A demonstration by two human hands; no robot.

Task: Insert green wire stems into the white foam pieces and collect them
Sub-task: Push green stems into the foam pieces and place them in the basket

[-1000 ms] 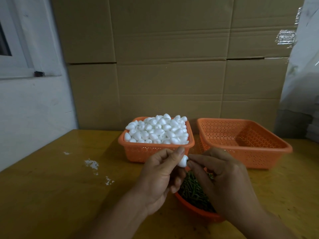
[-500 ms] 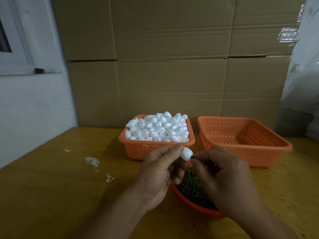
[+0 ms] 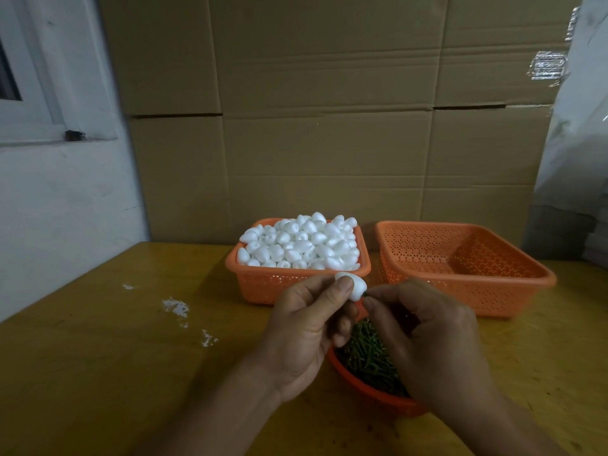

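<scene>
My left hand [image 3: 309,327] pinches a white foam piece [image 3: 356,286] between thumb and fingertips, above the near bowl. My right hand [image 3: 424,337] pinches a green wire stem [image 3: 364,293] whose dark tip meets the right side of that foam piece; most of the stem is hidden by my fingers. Under both hands sits a round orange bowl [image 3: 368,388] holding several green stems [image 3: 367,353]. Behind them an orange basket [image 3: 263,284] is heaped with white foam pieces [image 3: 301,243]. To its right stands an orange basket [image 3: 467,268] with nothing visible inside.
The wooden table [image 3: 115,357] carries white foam crumbs [image 3: 176,306] at the left. Stacked cardboard boxes [image 3: 329,110] form a wall behind the baskets. A white wall with a window frame [image 3: 39,110] is at the left, plastic-wrapped goods [image 3: 579,143] at the right.
Both hands rose slightly and the foam piece was turned. The stem's tip in my right hand now touches the foam piece.
</scene>
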